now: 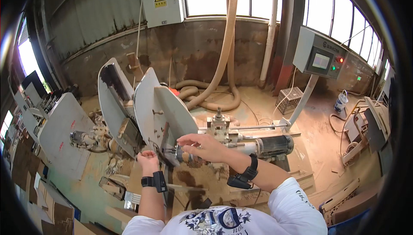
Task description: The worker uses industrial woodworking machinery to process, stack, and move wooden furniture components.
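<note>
My left hand is at the lower edge of a white guard plate, on the side toward a second upright plate. Its fingers are curled in, and whatever they may hold is too small to make out. Across from it, my right hand reaches leftward over the machine's spindle, fingers stretched out and slightly bent, with nothing seen in them. Behind my right wrist lies a dark finned motor, beside a metal clamp block on steel rails. Black straps with small devices circle both wrists.
Sawdust covers the base below my hands. At the right, a control box with a lit screen stands on a post. A thick hose drops behind the machine. Further right are a crate and a bucket.
</note>
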`<state>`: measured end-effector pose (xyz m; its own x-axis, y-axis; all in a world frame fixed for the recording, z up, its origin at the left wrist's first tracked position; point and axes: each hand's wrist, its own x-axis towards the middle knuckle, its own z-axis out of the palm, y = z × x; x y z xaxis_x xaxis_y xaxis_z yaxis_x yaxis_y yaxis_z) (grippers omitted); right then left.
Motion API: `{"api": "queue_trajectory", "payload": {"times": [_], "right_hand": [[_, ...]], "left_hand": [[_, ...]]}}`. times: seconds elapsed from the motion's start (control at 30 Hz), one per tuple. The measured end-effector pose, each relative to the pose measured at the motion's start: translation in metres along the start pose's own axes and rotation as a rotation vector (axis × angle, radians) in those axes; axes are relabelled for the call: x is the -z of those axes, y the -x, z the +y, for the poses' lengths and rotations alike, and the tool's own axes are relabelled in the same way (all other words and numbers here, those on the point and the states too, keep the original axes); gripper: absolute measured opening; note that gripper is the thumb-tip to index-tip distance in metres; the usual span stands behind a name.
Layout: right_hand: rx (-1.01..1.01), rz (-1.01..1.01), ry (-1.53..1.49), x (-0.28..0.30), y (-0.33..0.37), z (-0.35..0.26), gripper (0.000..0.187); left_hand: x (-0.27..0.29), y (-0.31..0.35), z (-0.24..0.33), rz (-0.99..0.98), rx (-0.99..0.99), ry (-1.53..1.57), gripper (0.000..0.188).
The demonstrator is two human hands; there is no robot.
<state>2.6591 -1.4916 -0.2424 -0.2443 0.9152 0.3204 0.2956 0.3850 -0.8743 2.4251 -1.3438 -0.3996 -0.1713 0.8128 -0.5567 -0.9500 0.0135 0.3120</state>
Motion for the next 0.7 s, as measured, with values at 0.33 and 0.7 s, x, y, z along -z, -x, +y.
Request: {"api": "queue_trajectory", "payload": {"times": [0.33, 0.7], "right_hand": [[0.031, -0.504, 0.064, -0.045, 0.067, -0.007, 0.033], [-0.043, -0.682, 0.012, -0.125, 0.045, -0.003, 0.032]], "left_hand": [[0.158, 0.124, -0.050, -0.055, 0.421, -0.170, 0.040], [0.402, 0.170, 0.095, 0.282, 0.171, -0.177, 0.025]]}}
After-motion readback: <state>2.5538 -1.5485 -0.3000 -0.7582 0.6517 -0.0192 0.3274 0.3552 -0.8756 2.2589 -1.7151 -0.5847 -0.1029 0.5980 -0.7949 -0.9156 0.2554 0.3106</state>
